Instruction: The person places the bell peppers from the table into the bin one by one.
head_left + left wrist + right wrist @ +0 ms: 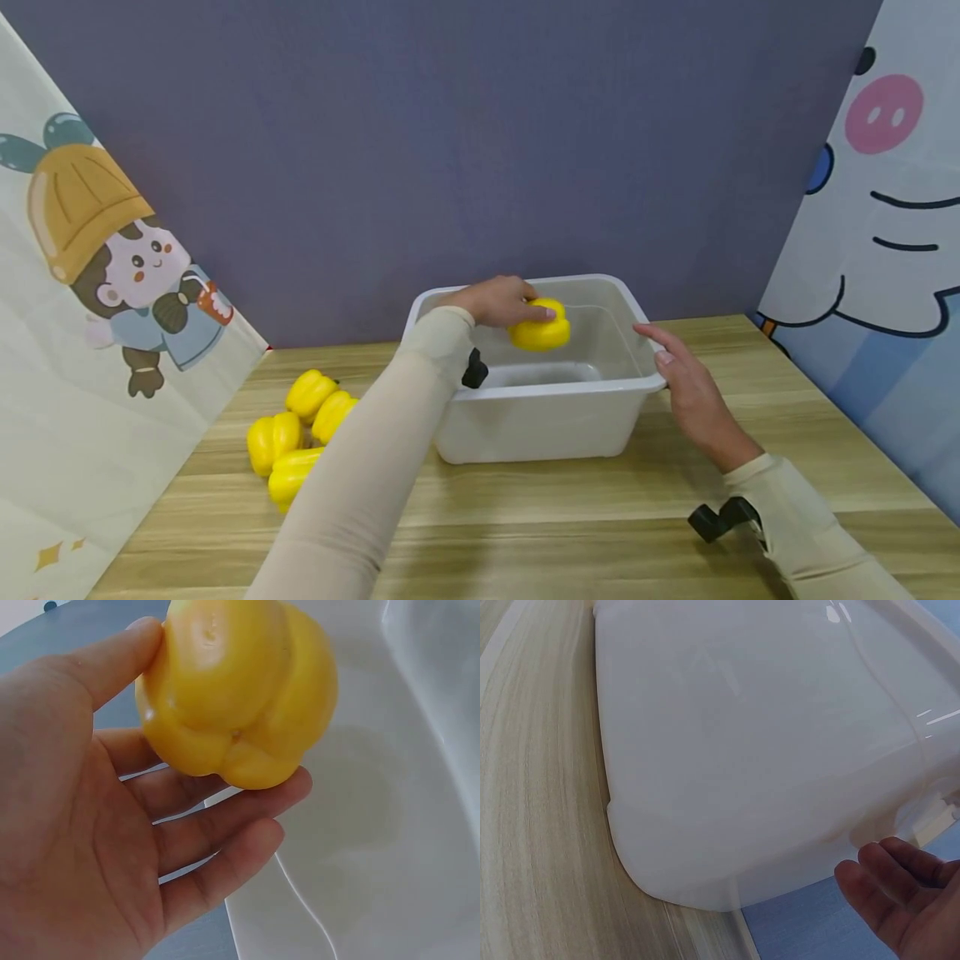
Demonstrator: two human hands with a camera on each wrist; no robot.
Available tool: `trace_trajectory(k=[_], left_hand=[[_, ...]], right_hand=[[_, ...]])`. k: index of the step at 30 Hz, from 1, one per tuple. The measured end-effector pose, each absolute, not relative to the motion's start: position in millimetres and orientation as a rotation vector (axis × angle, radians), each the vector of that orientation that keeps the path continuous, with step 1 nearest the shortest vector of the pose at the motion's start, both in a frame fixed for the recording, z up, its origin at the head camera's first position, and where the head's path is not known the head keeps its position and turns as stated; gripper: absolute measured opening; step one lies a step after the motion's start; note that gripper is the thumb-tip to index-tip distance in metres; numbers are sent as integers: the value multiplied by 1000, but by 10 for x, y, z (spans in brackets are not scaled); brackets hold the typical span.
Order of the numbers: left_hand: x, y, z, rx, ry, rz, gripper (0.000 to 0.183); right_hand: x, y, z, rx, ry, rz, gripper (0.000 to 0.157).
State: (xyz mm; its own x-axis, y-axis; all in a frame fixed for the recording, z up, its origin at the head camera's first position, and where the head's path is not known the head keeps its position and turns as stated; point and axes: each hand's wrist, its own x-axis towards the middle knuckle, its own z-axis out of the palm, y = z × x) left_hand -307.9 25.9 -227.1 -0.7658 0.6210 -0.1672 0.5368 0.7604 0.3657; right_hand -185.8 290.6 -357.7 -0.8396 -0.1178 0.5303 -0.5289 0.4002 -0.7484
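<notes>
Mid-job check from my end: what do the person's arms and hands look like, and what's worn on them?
Both the left hand and right hand are ungloved. The left sleeve and right sleeve are long, plain and pale cream, reaching the wrists. A black attachment shows at the right wrist; a smaller black piece shows by the left.

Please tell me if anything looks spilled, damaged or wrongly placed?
Nothing stands out. The white rectangular plastic bin stands upright on the wood-grain table, with no visible crack or spill. A group of four yellow bell peppers lies to its left, partly hidden by a cream sleeve. The left hand holds another yellow pepper.
</notes>
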Motion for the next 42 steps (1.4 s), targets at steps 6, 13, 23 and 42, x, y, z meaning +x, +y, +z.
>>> trace_trajectory(k=[6,13,23,42], left_hand=[[-3071,269,-2257,891,2675,461,46],[-3079,265,-2238,870,2665,520,40],[-3042,229,-2219,844,2680,518,41],[-2969,94,-2046,851,2705,528,40]], right_hand=[[-1864,2891,-3570,581,-2251,1435,44],[-1861,2878,-3556,588,-2260,1446,45],[-1848,2877,-3539,538,-2298,1408,44],[-1845,2891,-3539,509,-2325,1410,46]])
